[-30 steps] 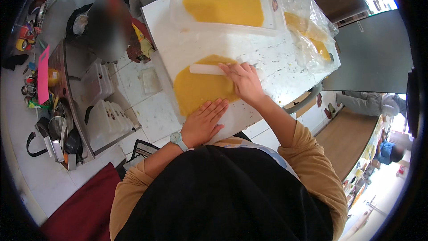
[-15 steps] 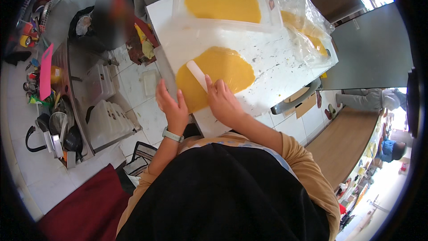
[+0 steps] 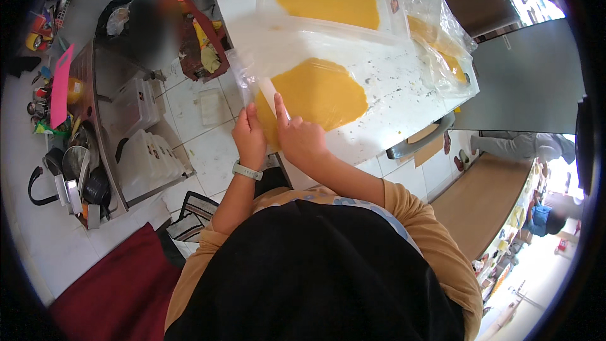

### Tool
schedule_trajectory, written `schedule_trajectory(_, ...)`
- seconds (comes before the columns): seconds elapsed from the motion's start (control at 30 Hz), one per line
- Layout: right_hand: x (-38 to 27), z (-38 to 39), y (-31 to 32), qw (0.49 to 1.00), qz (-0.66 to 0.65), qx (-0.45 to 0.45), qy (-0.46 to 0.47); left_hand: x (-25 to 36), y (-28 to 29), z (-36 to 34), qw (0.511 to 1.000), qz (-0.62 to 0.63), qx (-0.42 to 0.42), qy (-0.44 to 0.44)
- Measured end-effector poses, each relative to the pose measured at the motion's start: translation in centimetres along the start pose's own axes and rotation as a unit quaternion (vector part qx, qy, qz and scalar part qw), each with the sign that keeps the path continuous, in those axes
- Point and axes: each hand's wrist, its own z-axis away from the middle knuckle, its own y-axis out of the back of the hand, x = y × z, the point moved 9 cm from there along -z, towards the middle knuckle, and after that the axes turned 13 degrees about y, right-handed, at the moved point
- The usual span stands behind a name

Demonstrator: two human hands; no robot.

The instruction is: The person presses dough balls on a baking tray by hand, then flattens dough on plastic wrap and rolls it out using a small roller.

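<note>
A flat, uneven sheet of yellow dough-like material [image 3: 325,91] lies on the white tabletop [image 3: 385,104], with clear plastic film [image 3: 238,71] showing along its left side. My right hand [image 3: 303,142] grips a narrow, flat white scraper-like tool [image 3: 267,93], index finger stretched along it, its blade resting over the left part of the yellow sheet. At that sheet's near left edge, my left hand [image 3: 250,139] has its fingers closed at the film's edge; the fingertips' exact grip is partly hidden.
A clear plastic tray [image 3: 394,25] with a smooth yellow slab stands at the table's far side. Beside it lies a clear bag [image 3: 435,38] with yellow material. Lidded plastic boxes [image 3: 151,164] fill a shelf at left. A metal handle [image 3: 420,145] juts out at right.
My left hand's spread fingers have closed together and moved right, toward the sheet's edge. The plastic film now shows raised at left. The tool and right hand have shifted slightly left.
</note>
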Motion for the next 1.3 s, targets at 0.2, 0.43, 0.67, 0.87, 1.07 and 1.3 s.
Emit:
schedule_trajectory(0.2, 1.0, 0.1, 0.0, 0.999, 0.042, 0.007, -0.012, -0.3, 0.1, 0.0, 0.999, 0.016, -0.030, 0.003)
schedule_trajectory(0.43, 4.9, 0.5, -0.3, 0.998, 0.019, -0.045, -0.051, -1.3, 0.1, -0.3, 0.998, 0.048, -0.026, 0.022)
schedule_trajectory(0.67, 7.7, 0.9, 0.0, 0.995, -0.028, -0.070, -0.071, -2.3, 0.2, -0.5, 0.995, 0.042, -0.047, 0.081)
schedule_trajectory(0.87, 9.9, 1.5, 0.2, 0.994, -0.030, -0.066, -0.085, -2.2, 0.1, -0.5, 0.992, 0.085, -0.047, 0.078)
schedule_trajectory(1.07, 12.6, 2.3, 0.4, 0.991, 0.002, -0.085, -0.107, -2.3, 0.2, -0.5, 0.991, 0.069, -0.047, 0.101)
schedule_trajectory(1.3, 16.1, 3.3, 1.0, 0.991, -0.004, -0.072, -0.114, -3.5, 0.4, -1.0, 0.991, 0.066, -0.046, 0.109)
